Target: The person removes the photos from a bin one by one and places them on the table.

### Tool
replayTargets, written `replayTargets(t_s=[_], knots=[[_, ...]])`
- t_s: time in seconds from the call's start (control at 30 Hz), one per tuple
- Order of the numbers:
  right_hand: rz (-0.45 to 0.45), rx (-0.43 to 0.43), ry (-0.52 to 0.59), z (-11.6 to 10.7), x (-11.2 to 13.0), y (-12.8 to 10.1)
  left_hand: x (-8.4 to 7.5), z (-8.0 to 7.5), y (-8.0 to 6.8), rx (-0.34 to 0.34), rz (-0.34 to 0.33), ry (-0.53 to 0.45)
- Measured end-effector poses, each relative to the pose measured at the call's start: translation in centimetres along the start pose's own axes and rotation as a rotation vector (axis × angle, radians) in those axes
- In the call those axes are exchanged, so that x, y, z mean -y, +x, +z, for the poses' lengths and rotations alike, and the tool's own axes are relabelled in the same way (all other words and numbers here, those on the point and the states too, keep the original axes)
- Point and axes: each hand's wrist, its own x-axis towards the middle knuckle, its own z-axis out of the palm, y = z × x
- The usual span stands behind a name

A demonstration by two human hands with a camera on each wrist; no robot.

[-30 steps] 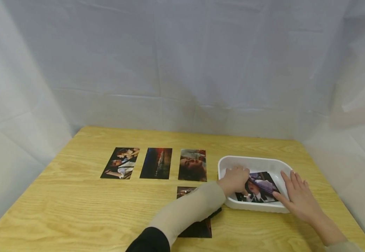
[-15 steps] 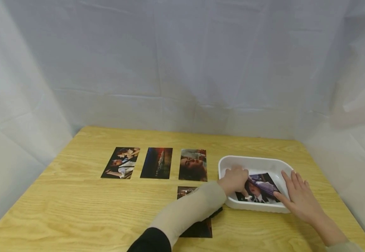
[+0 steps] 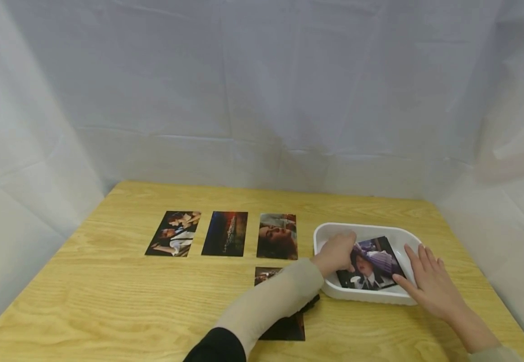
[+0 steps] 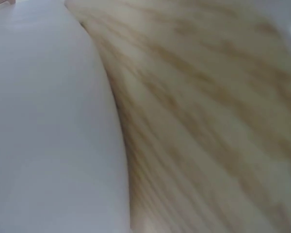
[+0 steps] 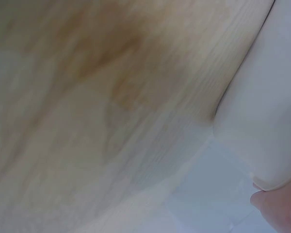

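Note:
A white plastic tray [image 3: 366, 296] stands at the right of the table, with a small stack of photo cards [image 3: 372, 266] inside. The top card shows a figure in a purple hat. My left hand [image 3: 336, 254] reaches into the tray and grips the stack at its left edge, thumb near, fingers far; the fingertips are partly hidden. My right hand [image 3: 431, 281] rests over the tray's right rim with its fingers spread. Both wrist views show mostly the tray's outer wall [image 4: 48, 121] and wood grain; a fingertip [image 5: 283, 206] appears in the right wrist view.
Three photo cards lie in a row: a couple [image 3: 176, 234], a ship [image 3: 226, 234] and a face [image 3: 277, 237]. Below them, my left forearm partly covers more cards [image 3: 286, 329]. A white sheet [image 3: 262, 100] hangs behind the wooden table [image 3: 108, 296].
The photo stack has shifted slightly up and away within the tray, along with the left hand's fingers. My right hand has stayed on the rim.

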Motion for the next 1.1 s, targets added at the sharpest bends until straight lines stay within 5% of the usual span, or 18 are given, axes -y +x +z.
replayTargets(t_s=[0.47, 0.73, 0.9, 1.1], knots=[[0.015, 0.022, 0.018, 0.0, 0.0, 0.0, -0.1, -1.0, 0.1, -0.086, -0.008, 0.021], [0.017, 0.021, 0.008, 0.0, 0.0, 0.1, 0.7, -3.3, -0.2, -0.024, -0.032, -0.285], [0.019, 0.026, 0.012, 0.0, 0.1, 0.1, 2.4, -4.9, -1.1, -0.063, -0.021, -0.379], [0.028, 0.043, 0.013, -0.1, 0.0, 0.1, 5.2, -7.0, -3.4, -0.091, -0.056, -0.690]])
